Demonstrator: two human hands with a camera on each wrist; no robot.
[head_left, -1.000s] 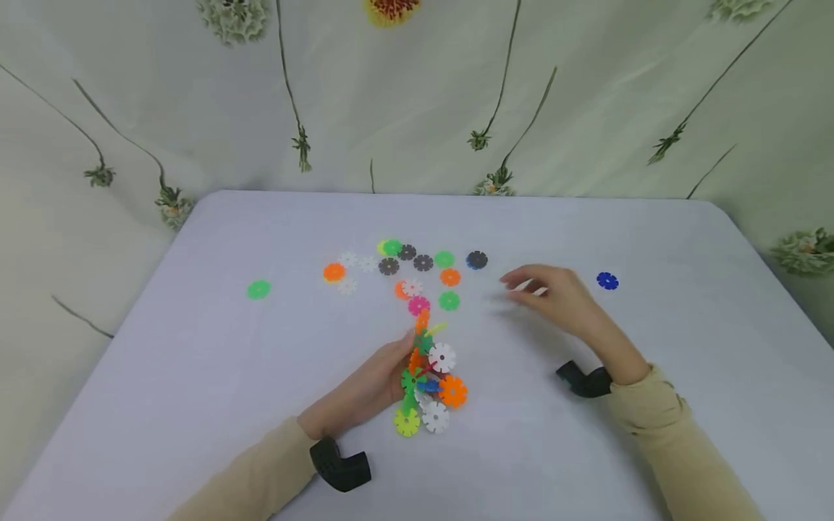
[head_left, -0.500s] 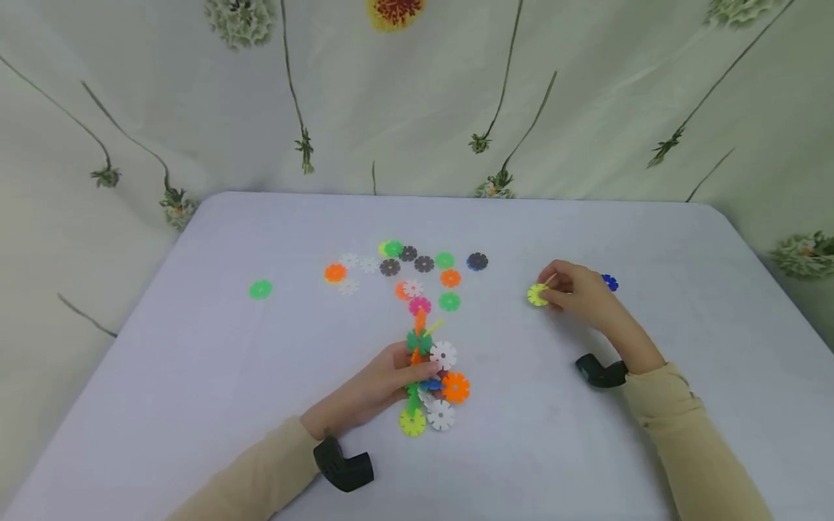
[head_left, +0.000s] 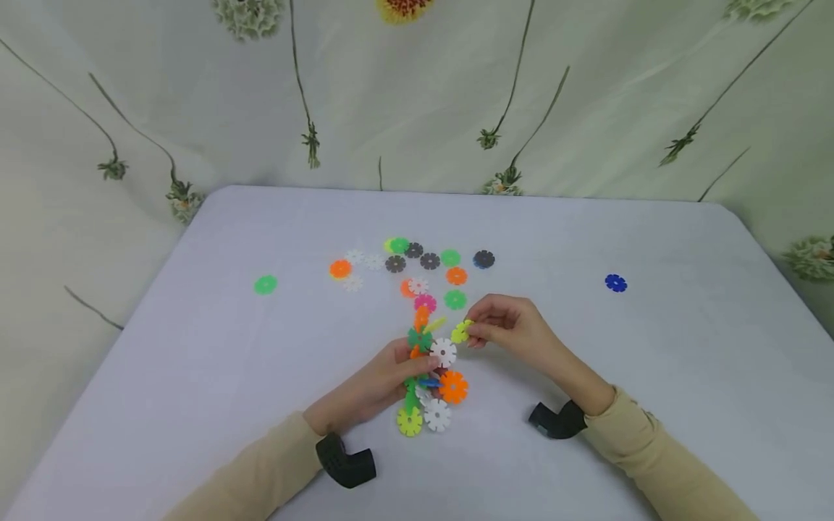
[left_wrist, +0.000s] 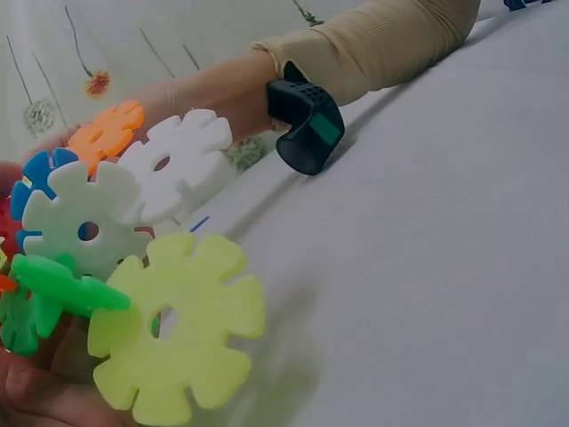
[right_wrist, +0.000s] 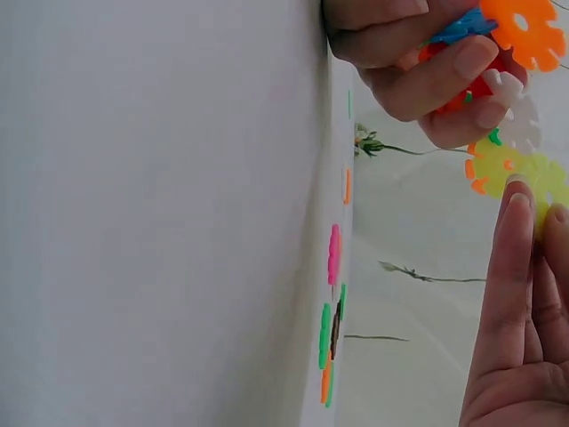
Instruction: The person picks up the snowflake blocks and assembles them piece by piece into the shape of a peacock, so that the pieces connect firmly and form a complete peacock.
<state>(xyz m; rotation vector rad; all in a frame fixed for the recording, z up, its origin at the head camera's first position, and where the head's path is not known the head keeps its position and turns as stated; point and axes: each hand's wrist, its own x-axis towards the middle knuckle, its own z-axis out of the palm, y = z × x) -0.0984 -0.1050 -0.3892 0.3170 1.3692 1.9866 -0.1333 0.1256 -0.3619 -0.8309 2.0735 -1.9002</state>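
Observation:
My left hand [head_left: 384, 376] grips a joined cluster of notched plastic discs, with the thumb across its front. In the cluster are a white disc [head_left: 444, 352], an orange disc [head_left: 453, 387], a green disc [head_left: 420, 339] and a yellow-green disc [left_wrist: 178, 329] at its lower end. Between thumb and fingertips my right hand [head_left: 515, 329] pinches a loose yellow disc [head_left: 461, 331]. That disc is just right of the cluster's upper part; whether the two touch, I cannot tell. The left fingers behind the cluster are mostly hidden in the head view.
Loose discs lie on the white table [head_left: 260, 449] beyond the hands, among them a pink disc [head_left: 426, 302], an orange disc [head_left: 340, 269] and a black disc [head_left: 484, 259]. A green disc [head_left: 265, 284] lies far left, a blue disc [head_left: 615, 283] to the right.
My right hand picked up the yellow disc at the right and brought it left and nearer, up to the cluster. The left thumb came across the cluster's front.

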